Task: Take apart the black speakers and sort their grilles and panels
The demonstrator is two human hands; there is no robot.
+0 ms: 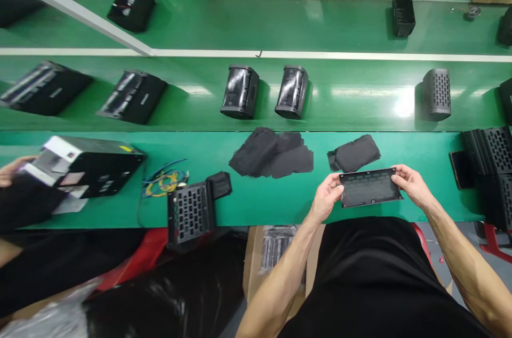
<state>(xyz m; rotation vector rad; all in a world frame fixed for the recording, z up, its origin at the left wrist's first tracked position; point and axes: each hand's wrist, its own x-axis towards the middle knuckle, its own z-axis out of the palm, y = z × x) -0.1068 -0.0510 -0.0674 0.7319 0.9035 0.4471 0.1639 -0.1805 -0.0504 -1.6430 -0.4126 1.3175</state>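
Left hand (326, 196), right hand (412, 186) hold panel (370, 187) over green bench (260, 202).

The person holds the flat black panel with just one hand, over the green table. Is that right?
Not quite. The head view shows both hands on the flat black panel: the left hand grips its left end, the right hand its right end. It is indeed held over the green table.

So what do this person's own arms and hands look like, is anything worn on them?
The left hand and right hand are bare: no gloves, rings or watch show. The left forearm and right forearm are uncovered past the elbows, no sleeves in view. A plain black garment covers the lap between them.
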